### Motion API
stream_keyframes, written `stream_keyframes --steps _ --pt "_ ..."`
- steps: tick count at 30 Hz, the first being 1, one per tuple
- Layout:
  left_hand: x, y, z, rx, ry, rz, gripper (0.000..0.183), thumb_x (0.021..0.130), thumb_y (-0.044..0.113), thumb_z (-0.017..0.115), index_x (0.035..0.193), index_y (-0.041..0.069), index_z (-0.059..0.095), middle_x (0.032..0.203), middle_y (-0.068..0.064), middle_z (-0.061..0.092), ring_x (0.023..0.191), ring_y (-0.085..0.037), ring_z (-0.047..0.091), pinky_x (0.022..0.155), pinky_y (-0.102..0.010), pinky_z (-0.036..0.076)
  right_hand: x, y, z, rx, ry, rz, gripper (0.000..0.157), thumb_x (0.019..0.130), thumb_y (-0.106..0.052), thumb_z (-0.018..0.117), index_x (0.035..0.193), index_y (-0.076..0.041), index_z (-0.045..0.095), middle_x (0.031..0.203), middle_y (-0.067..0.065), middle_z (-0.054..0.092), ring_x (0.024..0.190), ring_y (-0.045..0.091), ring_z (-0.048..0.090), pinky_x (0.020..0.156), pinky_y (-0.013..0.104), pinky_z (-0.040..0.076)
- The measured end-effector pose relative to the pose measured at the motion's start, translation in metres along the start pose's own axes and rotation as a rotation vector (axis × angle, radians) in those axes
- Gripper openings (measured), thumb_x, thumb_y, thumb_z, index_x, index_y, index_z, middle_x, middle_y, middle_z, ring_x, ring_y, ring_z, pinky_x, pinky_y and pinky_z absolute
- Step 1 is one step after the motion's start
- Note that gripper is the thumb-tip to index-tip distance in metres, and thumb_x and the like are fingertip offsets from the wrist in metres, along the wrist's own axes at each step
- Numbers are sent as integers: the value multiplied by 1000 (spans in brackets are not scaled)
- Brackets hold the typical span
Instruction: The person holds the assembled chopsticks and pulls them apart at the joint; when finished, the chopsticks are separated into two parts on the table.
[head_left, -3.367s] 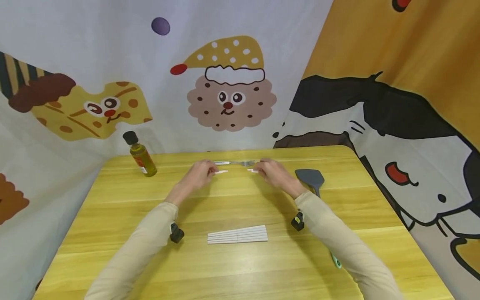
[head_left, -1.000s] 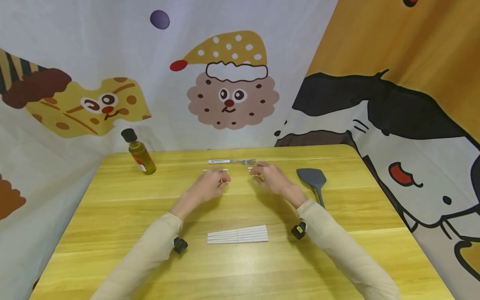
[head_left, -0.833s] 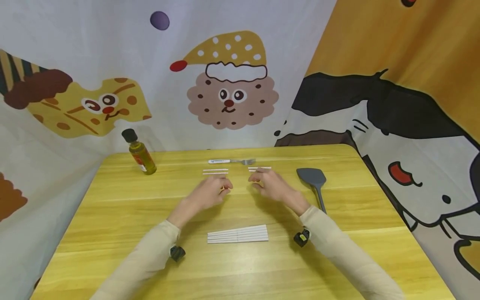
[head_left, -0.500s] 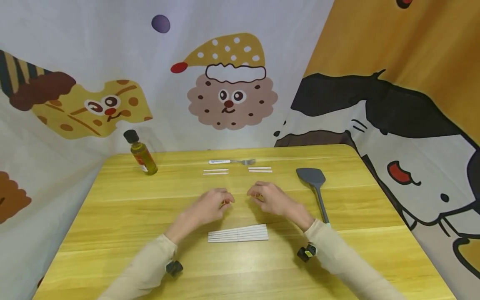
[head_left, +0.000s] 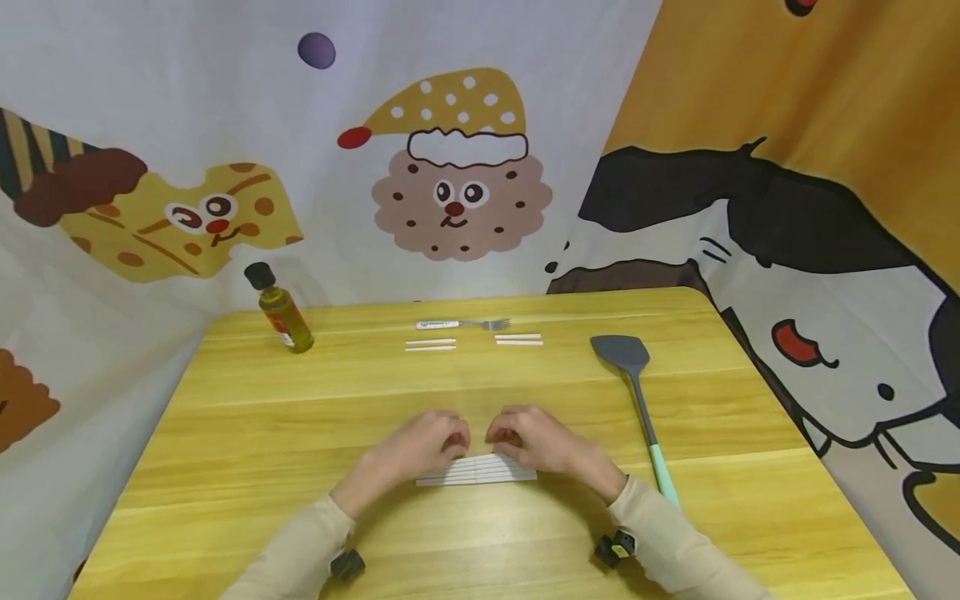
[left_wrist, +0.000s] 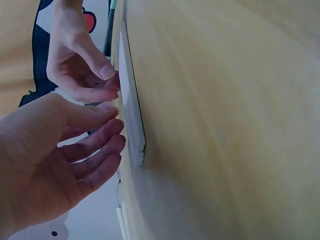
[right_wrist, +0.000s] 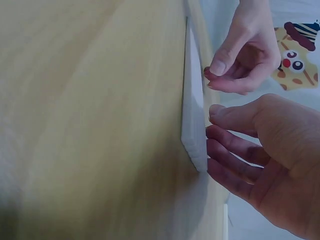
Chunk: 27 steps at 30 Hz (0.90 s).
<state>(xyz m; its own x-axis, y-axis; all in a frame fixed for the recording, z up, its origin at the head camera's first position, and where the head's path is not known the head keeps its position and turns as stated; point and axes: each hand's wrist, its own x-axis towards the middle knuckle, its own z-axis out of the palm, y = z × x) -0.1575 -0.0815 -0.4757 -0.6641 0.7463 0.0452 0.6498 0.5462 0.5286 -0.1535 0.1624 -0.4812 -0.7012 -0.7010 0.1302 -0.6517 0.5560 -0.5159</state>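
Observation:
A flat white piece (head_left: 477,475) with lengthwise ridges and a seam across its middle lies on the table, wider at its right end. My left hand (head_left: 426,443) is at its far edge, left of the seam, fingers loosely bent. Opposite, right of the seam, my right hand (head_left: 542,439) is bent the same way. Both wrist views show the fingertips close beside the ridged piece (left_wrist: 131,100), thumbs not round it. Whether they touch it I cannot tell. Farther back lie two slim white sticks (head_left: 431,341) on the left and two more white sticks (head_left: 519,342) on the right.
A fork (head_left: 462,324) with a white handle lies near the table's back edge. At the back left stands an oil bottle (head_left: 283,317) with a black cap. A grey spatula (head_left: 630,364) with a green handle lies on the right, beside the right forearm.
Both hands have let go of the slim white sticks near the fork, leaving two on each side. They have come back toward the body, down to the ridged white piece.

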Motion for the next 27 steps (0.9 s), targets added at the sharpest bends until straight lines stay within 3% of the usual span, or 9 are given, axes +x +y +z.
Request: stream_keyframes --steps 8,14,27 --pt "-6 1 6 -45 -26 -17 6 89 3 70 90 8 72 82 3 66 72 -3 54 63 -15 49 -5 -2 7 46 11 37 11 90 -7 75 102 -8 76 97 2 73 87 7 66 76 17 56" --pt "-10 2 9 -64 -25 -43 5 90 4 71 91 10 70 83 4 65 74 -3 53 65 -17 49 -11 0 8 82 29 74 10 91 -6 75 101 -9 75 93 1 70 82 3 64 73 17 56" --pt "-16 -6 13 -48 39 -74 8 91 4 70 88 11 67 81 5 59 71 -4 50 62 -18 46 -15 5 12 26 79 9 7 94 -9 72 100 -11 76 95 0 71 87 7 65 75 19 56"
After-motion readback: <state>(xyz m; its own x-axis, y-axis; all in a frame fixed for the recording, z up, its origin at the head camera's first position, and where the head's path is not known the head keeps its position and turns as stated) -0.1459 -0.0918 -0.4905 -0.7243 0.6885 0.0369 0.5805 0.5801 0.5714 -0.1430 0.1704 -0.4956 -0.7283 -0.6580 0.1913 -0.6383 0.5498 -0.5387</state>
